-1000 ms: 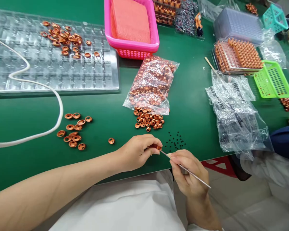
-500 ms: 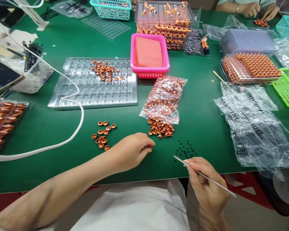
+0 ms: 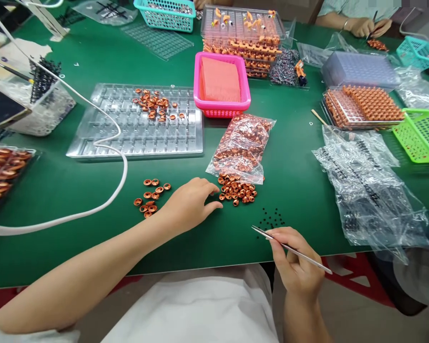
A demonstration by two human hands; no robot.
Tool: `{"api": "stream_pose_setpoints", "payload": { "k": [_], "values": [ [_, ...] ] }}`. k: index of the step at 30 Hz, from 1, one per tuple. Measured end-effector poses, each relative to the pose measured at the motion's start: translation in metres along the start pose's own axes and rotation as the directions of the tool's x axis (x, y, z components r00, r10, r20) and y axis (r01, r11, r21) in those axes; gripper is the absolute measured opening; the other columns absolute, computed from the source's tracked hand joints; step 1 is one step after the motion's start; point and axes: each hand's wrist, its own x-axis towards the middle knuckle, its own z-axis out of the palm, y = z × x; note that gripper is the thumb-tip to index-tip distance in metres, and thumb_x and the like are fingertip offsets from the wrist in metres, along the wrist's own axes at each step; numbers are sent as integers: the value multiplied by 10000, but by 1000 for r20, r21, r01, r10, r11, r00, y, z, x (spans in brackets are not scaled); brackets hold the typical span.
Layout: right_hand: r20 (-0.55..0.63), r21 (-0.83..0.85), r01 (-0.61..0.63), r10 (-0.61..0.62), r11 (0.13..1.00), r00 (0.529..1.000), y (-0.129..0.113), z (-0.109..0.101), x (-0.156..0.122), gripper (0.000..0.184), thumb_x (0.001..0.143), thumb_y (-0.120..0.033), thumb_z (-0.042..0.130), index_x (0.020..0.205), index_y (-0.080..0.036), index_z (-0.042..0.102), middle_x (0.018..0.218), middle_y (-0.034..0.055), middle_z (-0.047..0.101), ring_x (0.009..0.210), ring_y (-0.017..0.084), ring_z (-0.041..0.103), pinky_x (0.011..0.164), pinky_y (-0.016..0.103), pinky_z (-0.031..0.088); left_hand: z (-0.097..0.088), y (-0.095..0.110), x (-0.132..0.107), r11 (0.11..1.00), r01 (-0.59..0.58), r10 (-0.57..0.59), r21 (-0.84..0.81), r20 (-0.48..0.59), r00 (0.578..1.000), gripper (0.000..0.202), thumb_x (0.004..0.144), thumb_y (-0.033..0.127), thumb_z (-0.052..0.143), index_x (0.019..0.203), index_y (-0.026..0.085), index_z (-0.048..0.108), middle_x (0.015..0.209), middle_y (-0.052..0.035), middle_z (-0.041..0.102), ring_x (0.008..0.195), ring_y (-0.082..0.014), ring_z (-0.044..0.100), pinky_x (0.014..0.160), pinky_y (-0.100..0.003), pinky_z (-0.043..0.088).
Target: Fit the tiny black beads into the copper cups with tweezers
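Note:
My left hand (image 3: 191,202) lies on the green mat, its fingers reaching into a small heap of copper rings (image 3: 238,188) spilled from a clear bag of rings (image 3: 243,145). The fingers look loosely curled; what is under them is hidden. My right hand (image 3: 295,264) is at the table's near edge, closed round thin metal tweezers (image 3: 289,247) whose tip points left, just short of a scatter of tiny black beads (image 3: 271,220). A second cluster of copper rings (image 3: 150,197) lies left of my left hand.
A clear plastic tray (image 3: 136,128) holds more rings, with a pink basket (image 3: 221,85) beside it. A white cable (image 3: 103,143) loops over the mat. Crumpled plastic bags (image 3: 368,186), racks of orange parts (image 3: 364,105) and green baskets sit right. Another person's hands (image 3: 368,26) work far back.
My left hand moved away from the tweezers and forward to the ring heap. My right hand drew back slightly with the tweezers. The camera tilted up.

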Motion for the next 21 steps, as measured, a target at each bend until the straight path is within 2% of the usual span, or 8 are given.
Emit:
{"api": "stream_pose_setpoints", "payload": {
  "k": [5,9,11,13,15,18,21],
  "values": [
    [-38,-6,-47,46,999,998,-1,-2,-4,206,885,-80,679,1020,-234,705,931,57,773,860,220,747,726,387,647,14,-1,11,997,-32,29,-66,-43,999,155,929,327,672,985,188,711,972,-76,763,961,-265,675,824,-373,540],
    [-68,10,-84,85,996,994,2,-7,-5,195,892,-80,677,1008,-234,710,926,48,771,864,206,739,747,378,638,6,-1,4,990,-20,9,-140,-77,997,148,915,324,648,938,192,710,967,-73,763,920,-253,686,796,-355,533],
    [-122,21,-116,117,993,986,6,-12,-5,178,890,-91,687,993,-232,718,936,44,769,879,201,737,762,370,640,1,4,-2,981,14,-35,-194,-108,994,173,921,333,623,968,194,715,967,-67,768,852,-234,693,766,-346,529],
    [-197,29,-153,156,988,968,11,-17,-4,147,890,-118,699,982,-229,724,945,42,766,891,201,738,755,357,644,-2,13,-8,966,22,-51,-256,-108,993,180,915,336,615,974,199,717,909,-50,770,764,-210,691,723,-328,527],
    [-253,25,-198,197,980,947,17,-21,-2,108,895,-154,707,975,-222,731,945,44,761,881,200,741,745,343,646,0,26,-12,946,0,-22,-325,-63,998,170,911,324,611,960,202,718,865,-33,770,717,-190,691,693,-305,530],
    [-261,9,-252,246,968,934,24,-23,1,69,906,-196,711,965,-213,742,955,45,758,866,190,741,761,329,641,13,48,-10,903,-33,47,-429,23,999,144,910,261,595,939,187,716,825,-23,766,700,-170,700,668,-270,542],
    [-276,-23,-287,270,958,923,31,-22,7,65,911,-228,716,965,-214,750,964,40,762,853,175,739,796,319,632,32,65,-2,869,-85,123,-488,47,991,172,904,179,575,992,155,721,835,-34,767,696,-159,706,657,-256,553]
  ]
}}
